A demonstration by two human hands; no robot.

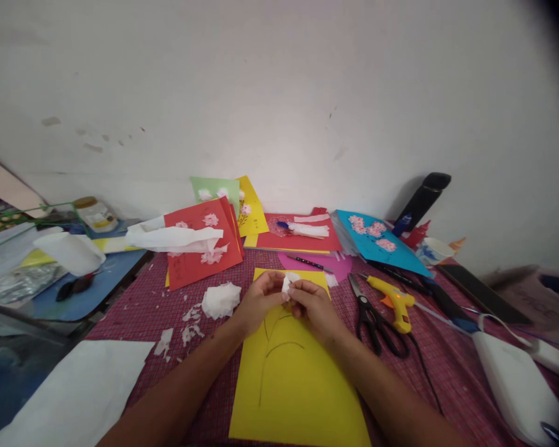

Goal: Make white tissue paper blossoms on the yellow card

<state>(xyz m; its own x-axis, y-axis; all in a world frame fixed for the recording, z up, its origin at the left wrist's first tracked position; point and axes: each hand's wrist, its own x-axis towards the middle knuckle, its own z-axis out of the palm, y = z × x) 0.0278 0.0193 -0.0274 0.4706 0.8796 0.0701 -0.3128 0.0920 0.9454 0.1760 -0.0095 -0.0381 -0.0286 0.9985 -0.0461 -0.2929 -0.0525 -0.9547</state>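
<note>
Both hands meet over the top of a yellow sheet [293, 385] that carries curved pencil lines. My left hand [259, 301] and my right hand [313, 305] pinch a small wad of white tissue [288, 283] between their fingertips, fingers closed on it. A crumpled white tissue ball [220, 300] lies just left of my left hand, with torn tissue scraps [189, 326] scattered beside it on the red checked cloth [135, 310].
Black scissors [372, 316] and a yellow glue gun [394, 301] lie right of my hands. Red [200, 261], green, yellow and blue [377, 239] cards with pink tissue flowers line the wall. A white sheet [74, 397] sits front left, a white box [517, 385] front right.
</note>
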